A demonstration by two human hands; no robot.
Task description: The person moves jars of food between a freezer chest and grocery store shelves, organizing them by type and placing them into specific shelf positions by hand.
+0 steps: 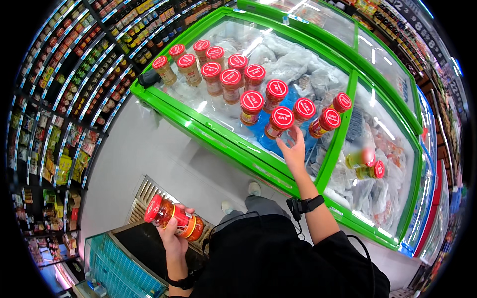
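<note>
My left hand point(174, 234) grips a red-lidded glass jar of red chili sauce point(179, 219), held tilted low in front of my body. My right hand point(294, 151) reaches over the chest freezer point(238, 139), thumb and fingers spread. Its fingertips are at the lower side of a red-lidded jar point(274, 131); whether they touch it is hard to tell. Several more jars with red lids point(230, 87) stand in loose rows on the freezer's glass top. Those at the left end, such as one jar point(167, 75), hold paler contents.
Beyond the green divider, two jars of greenish contents point(367, 171) lie on their sides. Bagged frozen goods point(279, 59) show through the glass. Stocked shelves point(85, 56) line the left. A floor grate point(147, 195) and a teal-sided tank point(119, 268) are at lower left.
</note>
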